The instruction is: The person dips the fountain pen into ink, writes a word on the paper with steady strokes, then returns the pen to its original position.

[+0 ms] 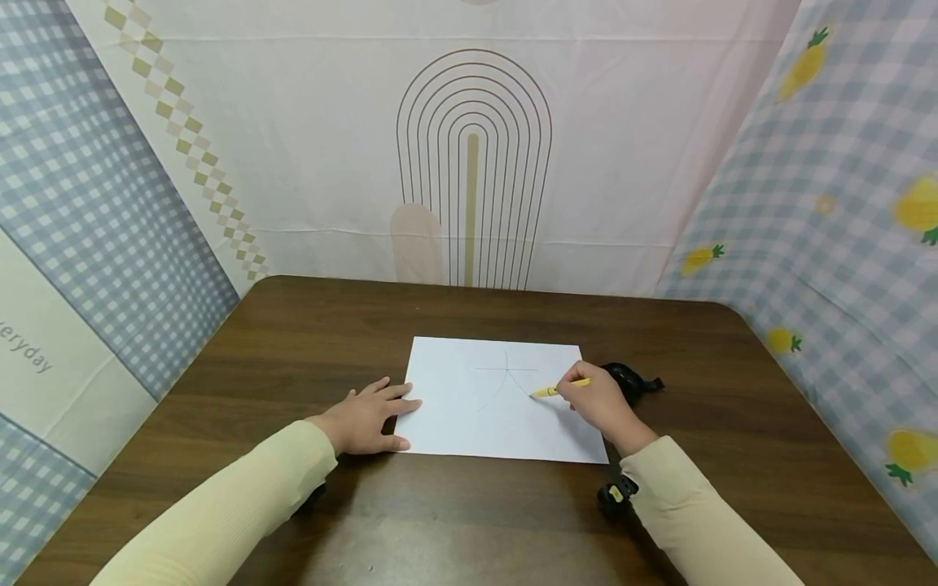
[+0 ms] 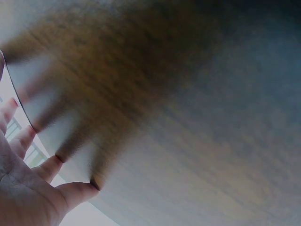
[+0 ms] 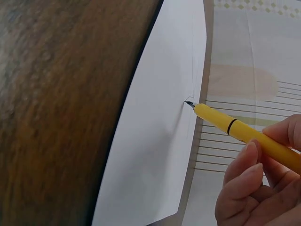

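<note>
A white sheet of paper (image 1: pixel 447 427) lies on the brown table, bearing thin lines: a horizontal stroke crossed by a short vertical one, with two strokes slanting down and apart. My left hand (image 1: pixel 366 419) rests at the paper's left edge, fingers spread; the left wrist view shows its fingers (image 2: pixel 44 169) apart with nothing held. Between thumb and fingers my right hand (image 1: pixel 597 399) pinches a yellow fountain pen (image 1: pixel 545 392), its nib at the lower end of the right slanting stroke. In the right wrist view the pen (image 3: pixel 216 118) tilts, its dark nib at the paper.
Just behind my right hand sits a black rounded object (image 1: pixel 623 377) with a short strap-like end. A black device (image 1: pixel 617 494) is on my right wrist. The wooden table (image 1: pixel 469 521) meets a patterned cloth (image 1: pixel 322 163) at its far edge, with checked cloths either side.
</note>
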Action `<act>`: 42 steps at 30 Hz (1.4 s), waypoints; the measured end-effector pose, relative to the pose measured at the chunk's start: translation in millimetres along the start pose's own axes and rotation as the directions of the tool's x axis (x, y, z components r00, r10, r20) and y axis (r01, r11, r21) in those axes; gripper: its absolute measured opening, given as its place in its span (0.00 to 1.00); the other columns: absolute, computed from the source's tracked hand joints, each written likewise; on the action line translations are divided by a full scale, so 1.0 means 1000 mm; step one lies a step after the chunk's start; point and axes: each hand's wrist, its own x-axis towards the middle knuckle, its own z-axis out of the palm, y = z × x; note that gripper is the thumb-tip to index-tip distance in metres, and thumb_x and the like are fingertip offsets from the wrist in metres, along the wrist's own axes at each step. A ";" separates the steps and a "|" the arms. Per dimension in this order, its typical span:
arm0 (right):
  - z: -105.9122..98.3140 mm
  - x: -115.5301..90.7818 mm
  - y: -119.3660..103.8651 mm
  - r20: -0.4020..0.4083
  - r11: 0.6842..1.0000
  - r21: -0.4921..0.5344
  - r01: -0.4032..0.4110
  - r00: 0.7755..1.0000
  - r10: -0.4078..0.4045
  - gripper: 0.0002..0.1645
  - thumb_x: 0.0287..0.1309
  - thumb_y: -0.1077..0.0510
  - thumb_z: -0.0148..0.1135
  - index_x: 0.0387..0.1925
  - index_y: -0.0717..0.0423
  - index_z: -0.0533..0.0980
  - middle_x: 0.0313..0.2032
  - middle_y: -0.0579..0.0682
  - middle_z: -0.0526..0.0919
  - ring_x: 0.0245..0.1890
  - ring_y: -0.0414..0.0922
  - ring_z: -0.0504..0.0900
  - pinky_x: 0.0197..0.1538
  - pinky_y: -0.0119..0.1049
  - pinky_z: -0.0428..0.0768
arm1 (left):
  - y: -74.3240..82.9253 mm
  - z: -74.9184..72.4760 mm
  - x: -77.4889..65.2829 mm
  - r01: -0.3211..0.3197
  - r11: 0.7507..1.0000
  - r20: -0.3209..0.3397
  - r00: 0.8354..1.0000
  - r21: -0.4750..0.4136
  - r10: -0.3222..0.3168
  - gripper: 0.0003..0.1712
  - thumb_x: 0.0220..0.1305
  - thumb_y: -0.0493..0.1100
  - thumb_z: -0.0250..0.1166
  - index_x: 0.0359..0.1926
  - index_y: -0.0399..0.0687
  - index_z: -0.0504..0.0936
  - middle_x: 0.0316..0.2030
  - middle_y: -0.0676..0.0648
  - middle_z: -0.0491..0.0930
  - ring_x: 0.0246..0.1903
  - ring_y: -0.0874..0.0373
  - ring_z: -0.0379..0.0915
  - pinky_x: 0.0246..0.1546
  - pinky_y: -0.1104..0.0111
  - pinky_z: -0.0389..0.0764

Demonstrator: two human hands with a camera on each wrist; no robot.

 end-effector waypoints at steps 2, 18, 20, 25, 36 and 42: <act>-0.001 -0.002 0.000 0.005 1.000 0.000 0.004 1.000 -0.004 0.07 0.58 0.58 0.55 0.34 0.58 0.76 0.32 0.54 0.78 0.29 0.47 0.72 0.29 0.34 0.68 | 0.000 0.000 0.000 0.002 1.000 0.001 1.000 0.000 -0.002 0.39 0.60 0.62 0.65 0.70 0.56 0.68 0.72 0.45 0.57 0.72 0.37 0.45 0.58 0.30 0.54; -0.007 -0.009 0.002 0.009 0.999 -0.029 0.020 1.000 -0.020 0.07 0.59 0.58 0.55 0.34 0.58 0.76 0.35 0.55 0.78 0.31 0.47 0.73 0.30 0.34 0.69 | -0.002 0.002 0.002 0.008 1.000 0.006 1.000 0.001 -0.008 0.39 0.61 0.61 0.65 0.70 0.57 0.67 0.73 0.47 0.56 0.72 0.38 0.43 0.59 0.31 0.53; -0.009 -0.010 0.002 0.011 0.999 -0.031 0.026 1.000 -0.026 0.07 0.59 0.58 0.55 0.35 0.58 0.76 0.35 0.55 0.78 0.31 0.47 0.73 0.29 0.35 0.69 | -0.002 0.002 0.002 0.014 1.000 0.008 1.000 0.003 -0.015 0.39 0.61 0.61 0.65 0.70 0.58 0.67 0.73 0.47 0.55 0.73 0.39 0.43 0.60 0.31 0.52; -0.011 -0.013 0.003 0.016 0.999 -0.037 0.037 0.999 -0.036 0.07 0.60 0.59 0.55 0.35 0.58 0.76 0.36 0.55 0.78 0.31 0.47 0.73 0.30 0.35 0.70 | -0.002 0.003 0.003 0.015 1.000 0.005 1.000 0.005 -0.015 0.38 0.61 0.61 0.65 0.70 0.58 0.67 0.73 0.47 0.55 0.73 0.39 0.43 0.60 0.31 0.53; -0.016 -0.018 0.004 0.030 0.998 -0.048 0.048 0.998 -0.047 0.07 0.60 0.60 0.55 0.35 0.59 0.76 0.36 0.55 0.78 0.31 0.47 0.73 0.32 0.35 0.71 | -0.001 0.002 0.003 0.018 1.000 0.007 1.000 0.002 -0.018 0.38 0.61 0.60 0.65 0.70 0.57 0.67 0.73 0.47 0.55 0.73 0.38 0.43 0.60 0.31 0.53; -0.019 -0.017 0.008 0.032 0.998 -0.044 0.044 0.999 -0.043 0.07 0.59 0.60 0.54 0.34 0.59 0.76 0.36 0.56 0.78 0.31 0.47 0.73 0.32 0.35 0.71 | 0.000 0.001 0.002 0.013 1.000 0.007 1.000 0.005 -0.013 0.39 0.61 0.61 0.65 0.70 0.56 0.67 0.73 0.46 0.56 0.72 0.38 0.44 0.59 0.31 0.53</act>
